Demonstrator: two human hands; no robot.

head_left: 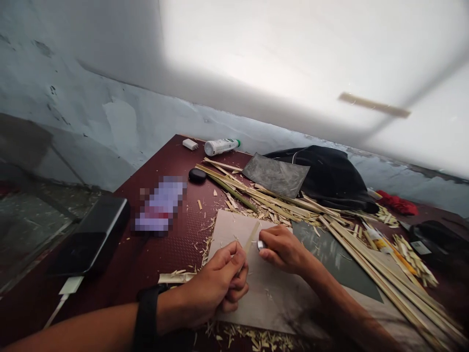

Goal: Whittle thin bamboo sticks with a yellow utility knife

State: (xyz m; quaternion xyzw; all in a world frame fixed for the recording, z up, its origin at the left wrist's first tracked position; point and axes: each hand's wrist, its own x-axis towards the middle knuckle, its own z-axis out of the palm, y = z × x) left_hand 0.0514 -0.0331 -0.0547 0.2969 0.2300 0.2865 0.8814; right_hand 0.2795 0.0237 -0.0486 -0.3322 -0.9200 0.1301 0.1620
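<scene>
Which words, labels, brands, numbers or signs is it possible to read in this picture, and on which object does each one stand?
No text can be read clearly.
White bottle with green cap: printing, too small and blurred to read.
White tag on the black item at the far right: too small to read.
Purple pixelated area: nothing readable.

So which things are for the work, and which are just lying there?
Seemingly for the work:
thin strip at the left hand
small silvery thing in the right hand
long pale strips
pale board

Probably just lying about:
white bottle
white charger
small black case
red cloth
</scene>
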